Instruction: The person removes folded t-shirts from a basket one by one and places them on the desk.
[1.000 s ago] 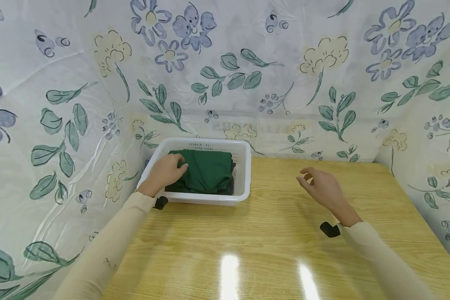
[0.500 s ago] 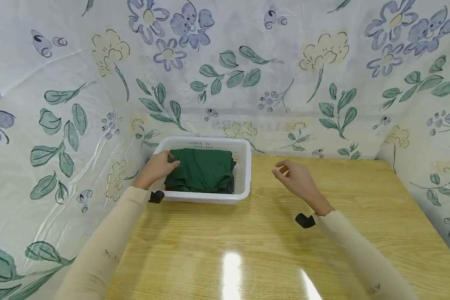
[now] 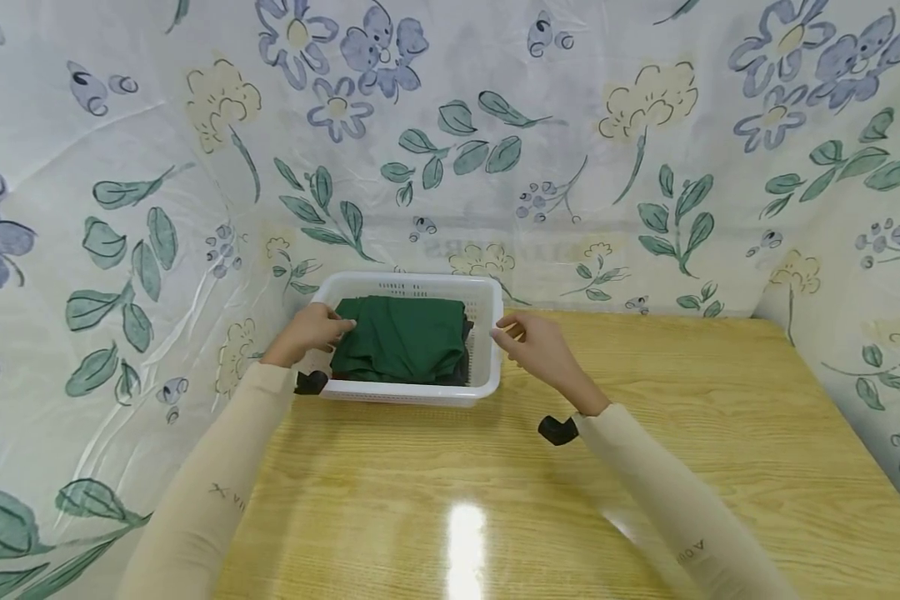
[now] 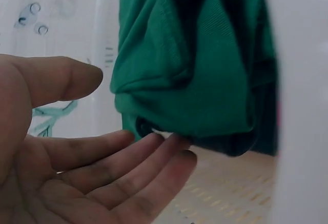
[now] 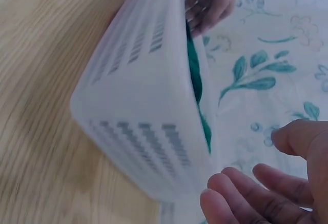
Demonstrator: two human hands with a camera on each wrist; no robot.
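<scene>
A green folded cloth garment [image 3: 408,337] lies on darker cloth [image 3: 462,368] inside a white plastic basket [image 3: 401,392] at the back left of the table. My left hand [image 3: 309,333] is at the basket's left end, beside the garment. In the left wrist view the fingers [image 4: 138,175] are extended, their tips right at the garment's lower edge, and the thumb stands apart. Over the basket's right rim is my right hand [image 3: 538,346]. In the right wrist view its fingers [image 5: 241,193] are loosely bent beside the basket wall [image 5: 148,96], holding nothing.
The basket stands on a wood-grain table [image 3: 645,467], close to a floral sheet [image 3: 450,167] hung behind it and along both sides. A small black wrist device [image 3: 558,431] sits below the right hand, and another [image 3: 311,382] below the left.
My right hand has moved left across the table to the basket's right rim. My left hand has drawn back slightly left from over the green garment to its left edge.
</scene>
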